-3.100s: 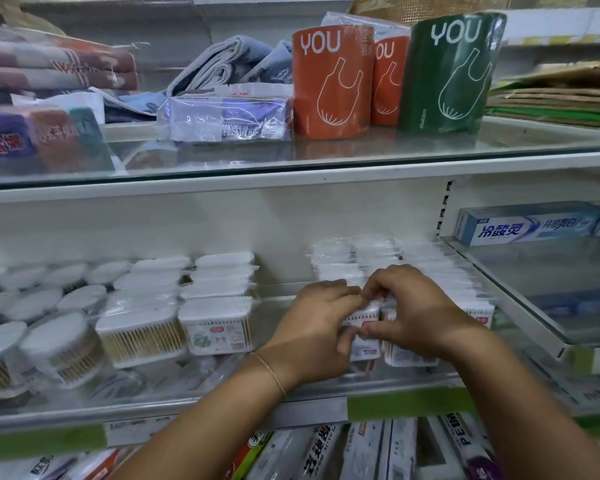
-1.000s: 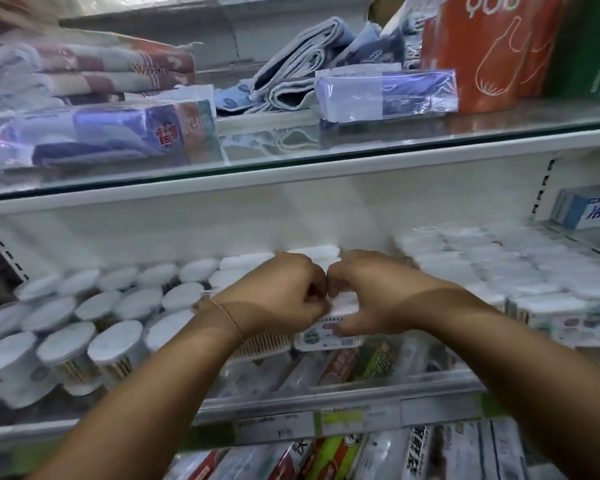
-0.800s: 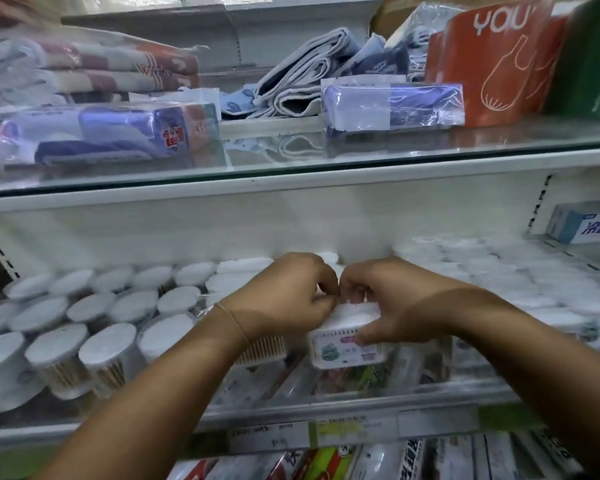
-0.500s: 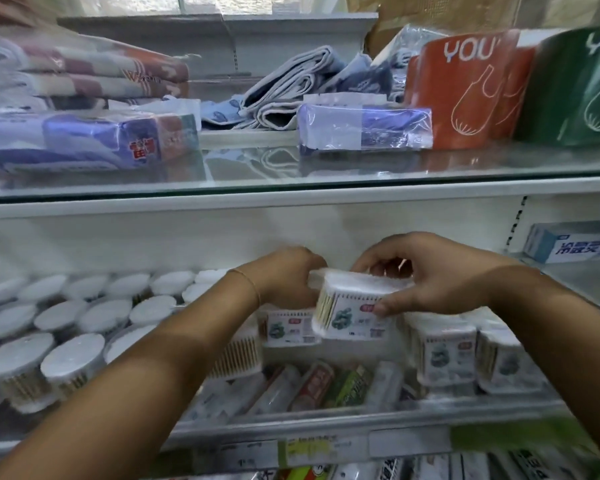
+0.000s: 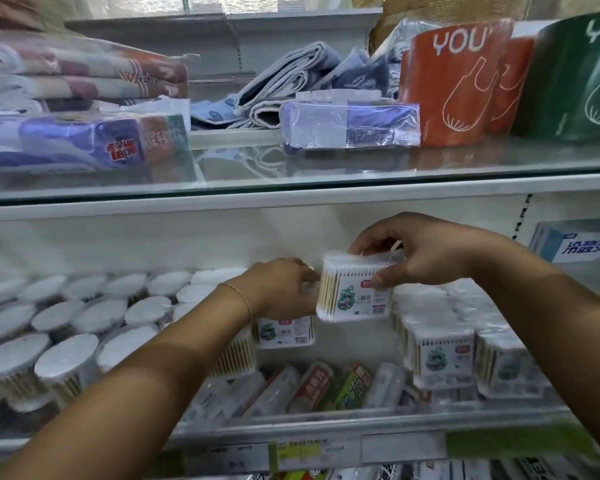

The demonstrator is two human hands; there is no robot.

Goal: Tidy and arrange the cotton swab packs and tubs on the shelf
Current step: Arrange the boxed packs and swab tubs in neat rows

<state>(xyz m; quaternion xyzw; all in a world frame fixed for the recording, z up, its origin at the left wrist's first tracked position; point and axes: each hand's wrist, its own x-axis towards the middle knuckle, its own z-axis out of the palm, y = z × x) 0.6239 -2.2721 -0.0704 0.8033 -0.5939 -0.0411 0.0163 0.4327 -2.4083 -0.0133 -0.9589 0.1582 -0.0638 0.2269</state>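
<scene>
Landmark: the glass shelf [image 5: 343,419] that carries the cotton swab stock, with a green and white price strip along its front edge.
Held pack: one rectangular cotton swab pack [image 5: 355,289] is held clear above the shelf, near its middle, label turned toward the camera.
Packs on the shelf: one pack [image 5: 284,334] is seen below and just left of the held one, partly hidden by the left wrist; at least two front packs [image 5: 442,362] stand to the right, with blurred rows behind them that cannot be counted.
Round tubs: about sixteen white-lidded round tubs [image 5: 66,355] are grouped in rows on the left part of the shelf; the far ones are blurred.
Right hand: the right hand [image 5: 426,258] is arched over the held pack, fingers curled down behind its top and the thumb pressed on its front face, so the pack is pinched firmly.
Left hand: the left hand [image 5: 281,289] is reached in from the lower left, a thin bracelet at the wrist, fingertips touching the left side of the held pack; the fingers are bent, not spread.
In the way: the left forearm covers part of the tubs and a stick-sided pack beside them.
Above the shelf: folded towels [image 5: 84,77], wrapped packets and orange and green rolls [image 5: 458,81] are kept on the upper shelf.
Right of the shelf: one blue and white toothpaste box [image 5: 575,242] is seen.
</scene>
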